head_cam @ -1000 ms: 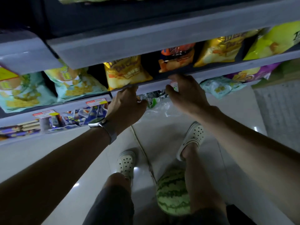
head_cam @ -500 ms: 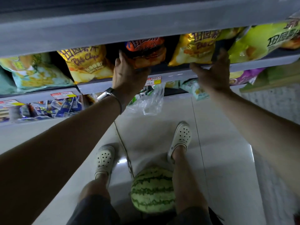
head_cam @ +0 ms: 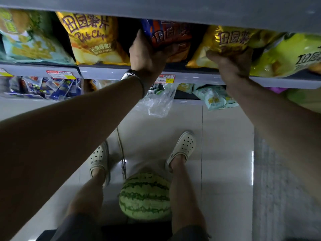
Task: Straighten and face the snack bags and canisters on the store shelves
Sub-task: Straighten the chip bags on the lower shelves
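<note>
On the grey shelf (head_cam: pixel 107 71) stands a row of snack bags. My left hand (head_cam: pixel 147 56), with a watch on the wrist, grips the lower part of the orange and blue chip bag (head_cam: pixel 171 36). My right hand (head_cam: pixel 232 62) holds the bottom of a gold chip bag (head_cam: pixel 229 39) next to it. To the left stands a yellow honey butter chip bag (head_cam: pixel 93 40), then a pale green bag (head_cam: pixel 29 39). A lime green bag (head_cam: pixel 291 56) leans at the far right.
The upper shelf's edge (head_cam: pixel 173 9) overhangs the bags. Below hang a clear plastic bag (head_cam: pixel 158 103), pale mint packets (head_cam: pixel 215 98) and blue packets (head_cam: pixel 57 87). A watermelon (head_cam: pixel 145 195) lies on the tiled floor between my feet. A textured mat (head_cam: pixel 284 188) covers the floor at right.
Both hands rose from the shelf's front edge to the bags. The left closed on the orange bag, the right on the gold bag. The view moved closer to the shelf.
</note>
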`<action>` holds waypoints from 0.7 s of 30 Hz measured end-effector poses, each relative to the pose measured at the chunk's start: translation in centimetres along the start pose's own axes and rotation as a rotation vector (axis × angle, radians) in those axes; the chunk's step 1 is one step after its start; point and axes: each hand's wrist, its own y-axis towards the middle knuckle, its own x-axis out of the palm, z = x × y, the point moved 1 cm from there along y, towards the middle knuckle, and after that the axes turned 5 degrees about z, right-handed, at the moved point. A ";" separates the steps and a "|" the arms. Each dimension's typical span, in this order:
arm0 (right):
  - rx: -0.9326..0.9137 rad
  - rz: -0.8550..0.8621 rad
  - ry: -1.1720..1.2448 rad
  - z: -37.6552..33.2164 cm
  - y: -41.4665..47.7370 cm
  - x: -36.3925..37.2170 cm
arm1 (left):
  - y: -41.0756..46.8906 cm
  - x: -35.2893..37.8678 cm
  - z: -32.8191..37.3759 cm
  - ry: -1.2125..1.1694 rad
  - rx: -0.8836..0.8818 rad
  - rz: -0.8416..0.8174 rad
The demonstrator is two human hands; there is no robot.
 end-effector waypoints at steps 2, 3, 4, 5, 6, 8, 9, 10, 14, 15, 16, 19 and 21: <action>-0.018 0.008 0.038 0.0 -0.2 -0.4 | -0.2 -0.4 -0.8 -0.010 0.029 -0.039; -0.028 0.020 0.063 0.2 -0.2 -0.6 | -0.4 -0.7 -1.3 -0.011 0.059 -0.060; -0.032 0.026 0.081 0.3 -0.3 -0.9 | -0.9 -1.1 -1.3 -0.019 0.086 -0.075; -0.047 0.027 0.090 0.4 -0.4 -1.2 | -1.2 -1.5 -1.4 -0.022 0.103 -0.098; -0.051 0.027 0.097 0.5 -0.5 -1.3 | -1.4 -1.8 -1.5 -0.026 0.120 -0.112; -0.053 0.024 0.096 0.5 -0.9 -1.3 | -2.1 -2.8 -2.0 -0.009 0.126 -0.130; -0.054 0.024 0.093 0.4 -1.1 -1.1 | -2.5 -3.4 -2.3 0.003 0.127 -0.140; -0.055 0.021 0.096 0.4 -1.4 -0.8 | -3.0 -4.1 -2.7 0.016 0.124 -0.148; -0.106 0.042 0.101 -0.4 -3.7 2.1 | -4.5 -7.4 -4.8 0.075 0.065 -0.151; -0.125 0.032 0.089 -0.8 -4.4 3.0 | -4.6 -8.1 -5.5 0.077 0.049 -0.151; -0.133 0.012 0.077 -1.2 -5.2 4.1 | -4.7 -8.8 -6.0 0.084 0.044 -0.153; -0.106 -0.036 0.041 -2.3 -7.0 7.5 | -4.9 -10.8 -7.4 0.108 0.034 -0.155; -0.108 -0.053 0.005 -2.9 -8.0 9.3 | -5.1 -11.8 -8.1 0.118 0.023 -0.147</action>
